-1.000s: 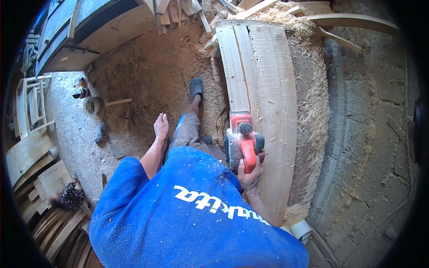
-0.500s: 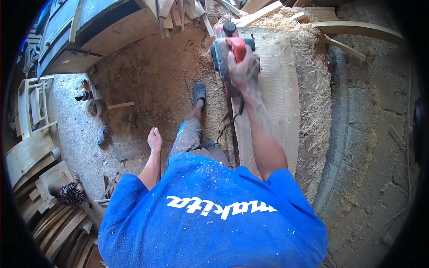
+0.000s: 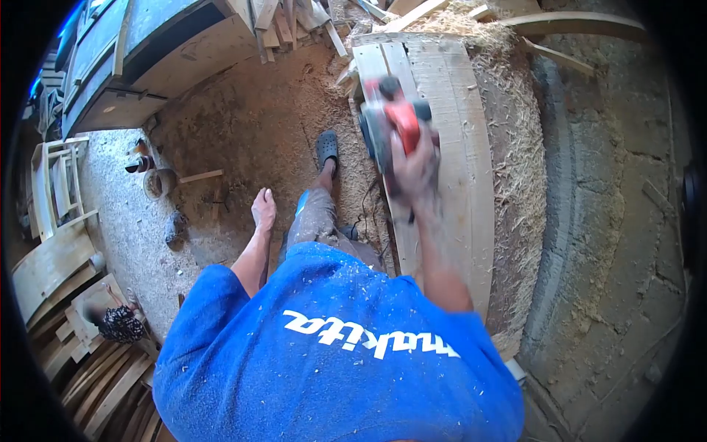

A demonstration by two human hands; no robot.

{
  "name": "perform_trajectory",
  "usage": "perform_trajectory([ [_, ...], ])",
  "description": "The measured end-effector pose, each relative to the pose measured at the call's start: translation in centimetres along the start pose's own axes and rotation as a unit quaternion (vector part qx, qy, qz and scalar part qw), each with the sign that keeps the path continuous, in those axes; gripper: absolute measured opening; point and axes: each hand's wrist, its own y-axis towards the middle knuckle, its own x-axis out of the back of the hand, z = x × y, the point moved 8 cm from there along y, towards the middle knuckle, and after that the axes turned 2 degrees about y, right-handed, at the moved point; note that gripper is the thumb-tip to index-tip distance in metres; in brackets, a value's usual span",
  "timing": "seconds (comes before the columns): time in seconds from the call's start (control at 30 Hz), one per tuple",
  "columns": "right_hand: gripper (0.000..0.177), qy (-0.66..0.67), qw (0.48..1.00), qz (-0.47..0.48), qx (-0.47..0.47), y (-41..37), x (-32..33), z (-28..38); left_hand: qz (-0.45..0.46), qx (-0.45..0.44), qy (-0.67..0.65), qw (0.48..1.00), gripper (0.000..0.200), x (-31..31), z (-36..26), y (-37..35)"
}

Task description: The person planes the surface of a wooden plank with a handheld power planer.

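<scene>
Blue shirt [image 3: 294,390] with white lettering [image 3: 353,336]

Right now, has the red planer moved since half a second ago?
Yes: judged against the board, the red planer has come back toward the wearer, from its far end to short of it.

R arm [image 3: 443,272] extd fwd, R hand [image 3: 414,168] curled in grip, blurred; L hand [image 3: 263,209] out fwd, loose.
</scene>
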Motion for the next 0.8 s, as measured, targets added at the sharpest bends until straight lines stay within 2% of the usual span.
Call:
perform_trajectory([
  [0.1, 0.042, -0.035, 0.997, -0.028, -0.063, -12.6, 6.3, -0.7, 0.031, -0.032, 0.021, 0.999, 0.048, -1.8, -2.3, 1.0],
  [0.17, 0.041, 0.012, 0.976, -0.008, -0.218, -21.3, 9.7, -1.8, 0.051, -0.069, 0.042, 0.995, 0.047, -3.2, -3.6, 1.0],
  [0.23, 0.041, -0.014, 0.954, -0.035, -0.297, -30.7, 12.3, -3.5, 0.068, -0.087, 0.042, 0.993, 0.047, -4.3, -4.7, 0.6],
  [0.27, 0.041, -0.016, 0.946, -0.036, -0.320, -34.1, 13.3, -3.9, 0.076, -0.103, 0.037, 0.991, 0.046, -4.8, -5.5, 0.3],
  [0.37, 0.044, -0.022, 0.947, -0.044, -0.317, -36.3, 14.1, -3.4, 0.084, -0.115, 0.033, 0.989, 0.045, -5.5, -7.1, -1.1],
  [0.47, 0.037, -0.009, 0.942, -0.013, -0.336, -31.8, 12.8, -2.9, 0.102, -0.112, 0.050, 0.987, 0.045, -5.2, -7.5, -2.2],
  [0.5, 0.034, 0.039, 0.946, -0.006, -0.322, -29.8, 11.7, -3.9, 0.104, -0.118, 0.056, 0.986, 0.046, -5.0, -7.4, -2.4],
  [0.53, 0.030, 0.066, 0.956, -0.014, -0.287, -25.4, 11.1, -2.4, 0.104, -0.124, 0.060, 0.985, 0.046, -4.9, -7.4, -2.4],
  [0.6, 0.033, 0.074, 0.970, -0.017, -0.231, -18.6, 9.6, -2.7, 0.097, -0.099, 0.051, 0.989, 0.046, -4.4, -5.8, -1.9],
  [0.63, 0.036, 0.011, 0.991, -0.045, -0.125, -14.9, 8.9, -2.5, 0.092, -0.085, 0.058, 0.990, 0.046, -3.8, -5.2, -1.7],
  [0.73, 0.037, 0.033, 0.993, -0.014, -0.111, -4.8, 5.8, -3.1, 0.061, -0.045, 0.072, 0.995, 0.047, -1.7, -2.9, -0.9],
  [0.8, 0.038, 0.016, 0.996, -0.029, -0.088, 1.1, 3.5, -3.8, 0.039, -0.025, 0.059, 0.997, 0.047, -0.1, -1.5, -0.6],
])
